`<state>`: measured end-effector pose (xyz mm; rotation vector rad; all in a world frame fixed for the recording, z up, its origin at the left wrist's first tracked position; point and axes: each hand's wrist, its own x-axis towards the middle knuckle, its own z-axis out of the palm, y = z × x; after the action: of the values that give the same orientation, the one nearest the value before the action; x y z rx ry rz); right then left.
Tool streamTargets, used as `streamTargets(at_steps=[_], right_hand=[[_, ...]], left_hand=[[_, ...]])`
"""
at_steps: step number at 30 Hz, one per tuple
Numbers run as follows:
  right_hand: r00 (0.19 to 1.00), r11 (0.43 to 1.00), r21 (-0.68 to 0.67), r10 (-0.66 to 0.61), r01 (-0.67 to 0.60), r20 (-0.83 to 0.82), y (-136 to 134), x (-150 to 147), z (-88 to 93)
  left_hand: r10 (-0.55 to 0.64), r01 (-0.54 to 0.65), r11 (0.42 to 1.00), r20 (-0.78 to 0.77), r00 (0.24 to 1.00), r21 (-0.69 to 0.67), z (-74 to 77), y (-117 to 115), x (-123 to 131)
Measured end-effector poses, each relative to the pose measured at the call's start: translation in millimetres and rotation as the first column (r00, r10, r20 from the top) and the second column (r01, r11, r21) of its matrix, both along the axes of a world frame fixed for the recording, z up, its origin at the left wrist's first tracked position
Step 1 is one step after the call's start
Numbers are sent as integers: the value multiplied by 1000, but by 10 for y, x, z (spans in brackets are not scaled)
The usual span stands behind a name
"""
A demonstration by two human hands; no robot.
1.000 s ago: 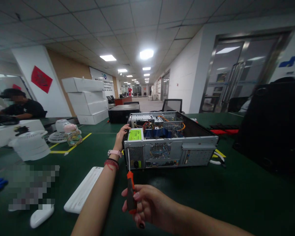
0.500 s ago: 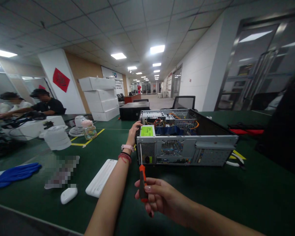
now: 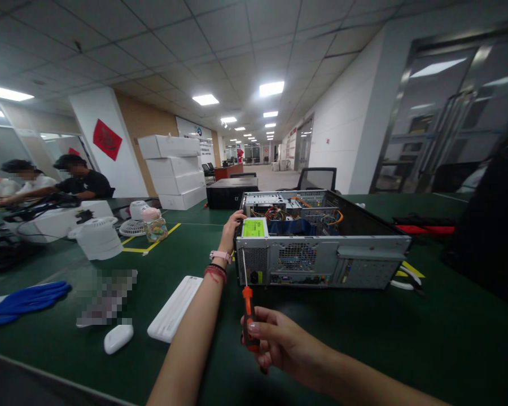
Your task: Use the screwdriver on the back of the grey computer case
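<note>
An opened desktop computer case (image 3: 322,259) lies on its side on the green table, its back panel facing me and its wiring exposed. My left hand (image 3: 232,228) grips its near left edge beside the power supply (image 3: 255,227), which bears a bright green label; some fingertips are hidden behind the edge. In my right hand (image 3: 275,338) is a screwdriver (image 3: 248,316) with an orange and black handle, held between thumb and fingers. Its thin shaft points up and away to the upper part of the power supply's grille. Whether the tip sits on a screw I cannot tell.
Left of my arm lie a white power bank-like slab (image 3: 173,310), a small white case (image 3: 118,338) and a blue glove (image 3: 29,301). A jar (image 3: 156,226) and white fan (image 3: 132,227) stand beyond. Pliers-like handles (image 3: 406,279) lie right of the computer.
The screwdriver handle has shifted slightly right, and my right fingers have rolled around it. My left hand stays on the case's edge.
</note>
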<state>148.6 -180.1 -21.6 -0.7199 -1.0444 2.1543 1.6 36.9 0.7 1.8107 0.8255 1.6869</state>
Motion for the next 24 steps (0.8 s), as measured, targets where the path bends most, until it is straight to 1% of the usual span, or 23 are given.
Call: streamTargets(at_steps=[5, 13, 17, 21, 24], right_hand=[[1000, 999, 33, 4, -4, 4, 10, -11, -8], [998, 999, 36, 39, -41, 43, 16, -1, 10], [999, 999, 20, 46, -46, 16, 10, 13, 35], [995, 995, -13, 98, -99, -28, 11, 18, 54], [991, 992, -4, 124, -124, -53, 19, 16, 53]], left_hand=[[10, -10, 1000, -6, 1000, -8, -7, 1, 3], [9, -9, 1000, -12, 1000, -3, 14, -46, -1], [19, -19, 1000, -26, 999, -3, 25, -68, -3], [5, -5, 1000, -22, 1000, -1, 15, -56, -15], [-21, 21, 1000, 0, 1000, -2, 6, -41, -23]])
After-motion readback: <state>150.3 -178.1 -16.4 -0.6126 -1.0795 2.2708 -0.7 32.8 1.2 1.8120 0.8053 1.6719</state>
